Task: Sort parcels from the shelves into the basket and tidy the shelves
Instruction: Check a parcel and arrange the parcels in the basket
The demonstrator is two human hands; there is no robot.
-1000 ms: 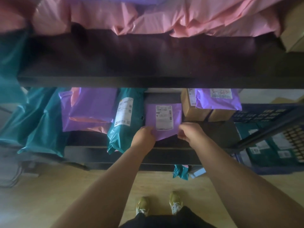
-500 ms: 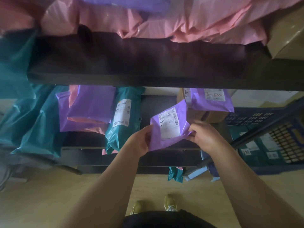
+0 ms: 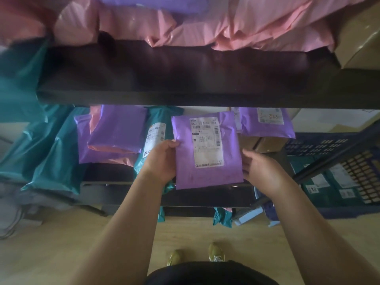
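A flat purple parcel (image 3: 207,175) with a white label facing me is held up in front of the middle shelf (image 3: 111,173). My left hand (image 3: 162,159) grips its left edge, thumb on the front. My right hand (image 3: 261,171) holds its right edge, fingers behind the bag. The dark blue basket (image 3: 329,145) stands to the right on the floor with teal parcels inside.
On the middle shelf lie purple parcels (image 3: 117,128), a teal parcel (image 3: 156,130), and a purple parcel on cardboard boxes (image 3: 265,124). Pink parcels (image 3: 226,23) crowd the top shelf (image 3: 185,79). Teal bags (image 3: 41,149) hang at left. Below is wooden floor and my shoes.
The purple parcel was lifted off the middle shelf, tilted up and brought toward me; it now faces me upright between both hands.
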